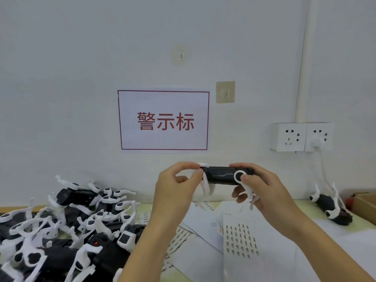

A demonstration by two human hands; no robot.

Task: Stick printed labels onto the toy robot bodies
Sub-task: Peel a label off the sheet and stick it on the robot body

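Observation:
I hold a black toy robot body (220, 175) with white legs up in front of the wall, lying sideways. My right hand (262, 188) grips its right end, thumb beside a white ring. My left hand (177, 186) pinches its left end between thumb and fingers. Whether a label is under those fingers cannot be seen. Sheets of small printed labels (241, 239) lie on the table below my hands.
A heap of black and white toy robot bodies (67, 226) fills the table's left. One more toy body (333, 208) lies at the right beside a cardboard box (366, 206). Wall sockets (302, 137) with a plugged cable and a red-bordered sign (163, 120) are behind.

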